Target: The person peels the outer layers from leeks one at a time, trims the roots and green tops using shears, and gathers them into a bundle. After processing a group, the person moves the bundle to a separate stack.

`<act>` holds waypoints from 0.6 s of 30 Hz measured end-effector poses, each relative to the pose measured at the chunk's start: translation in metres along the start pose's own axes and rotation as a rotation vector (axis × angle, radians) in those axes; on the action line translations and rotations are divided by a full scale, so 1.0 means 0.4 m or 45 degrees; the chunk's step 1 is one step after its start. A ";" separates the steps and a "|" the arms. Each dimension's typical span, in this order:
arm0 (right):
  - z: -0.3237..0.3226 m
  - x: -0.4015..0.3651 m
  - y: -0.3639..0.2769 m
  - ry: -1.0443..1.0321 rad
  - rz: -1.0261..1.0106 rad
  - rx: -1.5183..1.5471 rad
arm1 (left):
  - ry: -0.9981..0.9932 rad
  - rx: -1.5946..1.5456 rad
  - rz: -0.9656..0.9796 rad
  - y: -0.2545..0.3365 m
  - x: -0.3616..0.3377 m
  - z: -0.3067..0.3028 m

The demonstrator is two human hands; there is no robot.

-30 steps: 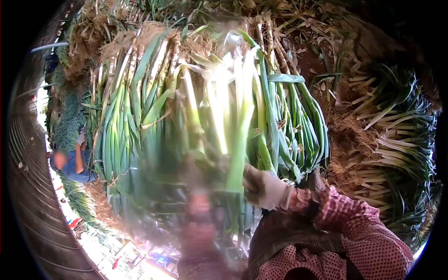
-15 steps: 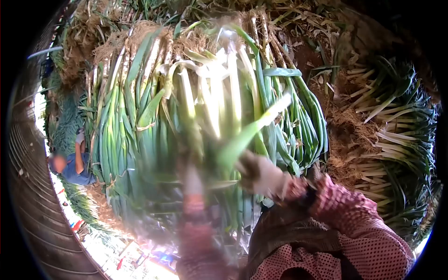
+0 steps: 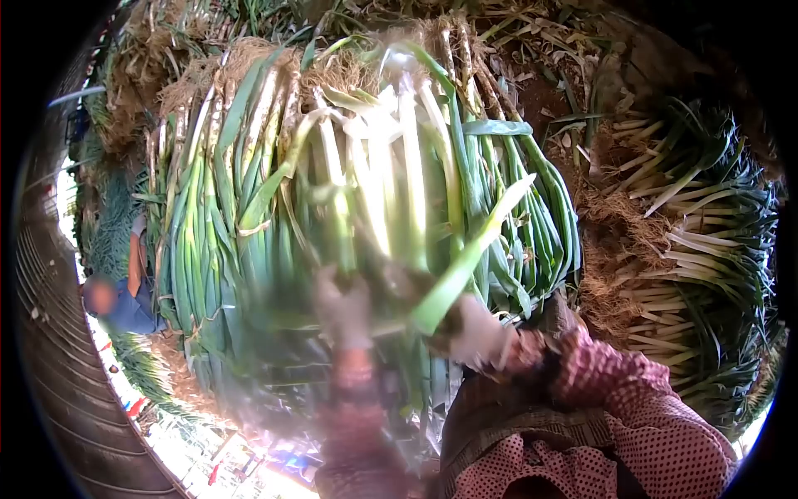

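Note:
My gloved left hand (image 3: pixel 345 312) is at lower middle, blurred by haze. Its fingers appear wrapped round the green part of a green onion (image 3: pixel 334 179), whose pale stalk points away from me. To the right, my gloved right hand (image 3: pixel 478 333) is partly closed on a loose, bright green onion leaf (image 3: pixel 482 249) that slants up to the right. Haze and the leaf cover its fingertips. Several peeled white onion stalks (image 3: pixel 411 166) lie beyond the hands, on a wide pile of unpeeled green onions (image 3: pixel 195 224) with brown roots at the far end.
More green onions (image 3: pixel 706 249) with white stalks are heaped on the right, roots (image 3: pixel 615 249) facing the pile. A person in a blue top (image 3: pixel 137 308) is at the left, near a ribbed dark wall (image 3: pixel 50 358). Peelings (image 3: pixel 573 125) litter the ground at upper right.
My right hand and the loose leaf have shifted slightly down and to the right. My left hand has moved a little, staying at the green onion. The view has tilted slightly.

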State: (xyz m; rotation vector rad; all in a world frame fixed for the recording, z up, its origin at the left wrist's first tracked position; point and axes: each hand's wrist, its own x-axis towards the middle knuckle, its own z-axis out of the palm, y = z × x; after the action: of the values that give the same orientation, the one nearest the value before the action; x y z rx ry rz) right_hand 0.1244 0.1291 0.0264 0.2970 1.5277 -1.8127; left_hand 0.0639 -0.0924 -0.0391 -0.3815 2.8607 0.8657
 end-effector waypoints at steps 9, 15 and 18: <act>0.006 -0.038 0.017 -0.032 -0.205 0.053 | 0.044 0.030 0.029 -0.022 -0.012 -0.002; -0.011 0.075 0.022 -0.024 -0.117 -0.030 | 0.166 0.398 0.332 -0.005 -0.026 0.002; 0.022 -0.014 0.039 -0.052 -0.223 0.229 | 0.150 0.569 0.398 0.065 -0.038 -0.018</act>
State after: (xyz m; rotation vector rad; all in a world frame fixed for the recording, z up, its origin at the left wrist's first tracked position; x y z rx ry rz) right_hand 0.1410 0.1228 0.0204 0.2151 1.4021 -2.0862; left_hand 0.0708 -0.0724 -0.0165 0.0698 3.1525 0.2190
